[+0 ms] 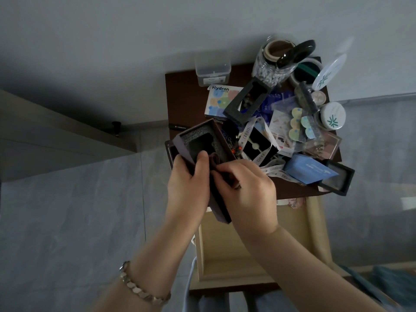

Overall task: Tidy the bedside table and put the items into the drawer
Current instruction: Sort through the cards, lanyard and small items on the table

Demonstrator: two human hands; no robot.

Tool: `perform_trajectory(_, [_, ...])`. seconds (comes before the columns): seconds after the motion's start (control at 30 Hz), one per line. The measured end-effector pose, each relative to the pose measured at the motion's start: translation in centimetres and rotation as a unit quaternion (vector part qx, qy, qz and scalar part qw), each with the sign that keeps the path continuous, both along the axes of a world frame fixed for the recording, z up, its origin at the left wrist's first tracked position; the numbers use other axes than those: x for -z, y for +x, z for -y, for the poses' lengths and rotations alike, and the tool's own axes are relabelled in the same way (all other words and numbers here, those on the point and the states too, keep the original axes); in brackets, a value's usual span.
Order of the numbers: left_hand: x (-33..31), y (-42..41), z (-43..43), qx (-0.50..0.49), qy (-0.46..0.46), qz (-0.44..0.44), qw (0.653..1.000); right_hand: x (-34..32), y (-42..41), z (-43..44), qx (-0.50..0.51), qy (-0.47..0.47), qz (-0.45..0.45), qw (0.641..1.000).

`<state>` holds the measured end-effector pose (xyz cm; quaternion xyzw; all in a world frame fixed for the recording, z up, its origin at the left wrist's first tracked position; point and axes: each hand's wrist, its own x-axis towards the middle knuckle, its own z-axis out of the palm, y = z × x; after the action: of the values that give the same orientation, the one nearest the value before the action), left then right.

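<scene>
Grey wall and grey floor tiles all round, with the dark brown bedside table (186, 97) up against the wall and its pale wooden drawer (225, 251) standing open on the near side. At the left, the left hand (189, 185), metal bracelet (139, 289) on the wrist, gripped the purple box (202, 140) from its left side, thumb hooked over the rim. That box was tilted over the table's near left corner, lid off, grey foam liner showing. Just to its right, the right hand (247, 190) had its fingers curled tight, pinching the box's near edge; what exactly sat under the fingertips, couldn't tell. Further right it was pure clutter: a Hydron box (221, 99), a dark foam frame (247, 101) leaning on it, a glass jar (272, 64) of beads at the far edge, printed ribbon (249, 131), a blue box (308, 168) and a black tray (337, 179) hanging off the near right corner.
</scene>
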<state>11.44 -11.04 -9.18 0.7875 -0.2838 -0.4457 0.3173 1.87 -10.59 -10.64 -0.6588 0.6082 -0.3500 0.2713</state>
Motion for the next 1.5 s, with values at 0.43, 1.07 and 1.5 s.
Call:
perform_trajectory(0.43, [0.4, 0.6, -0.3, -0.082, 0.01, -0.063, 0.995, 0.6, -1.3, -2.7, -0.132, -0.018, -0.128, 0.983])
perform_trajectory(1.07, [3.5, 4.3, 1.4, -0.174, 0.066, -0.165, 0.968, 5.1, -2.1, 9.9, -0.097, 0.394, -0.328, 0.853])
perform_trajectory(1.5, [5.0, 5.2, -1.3, -0.185, 0.082, -0.18, 0.963, 8.5, -2.0, 3.8, 0.01, 0.441, -0.151, 0.885])
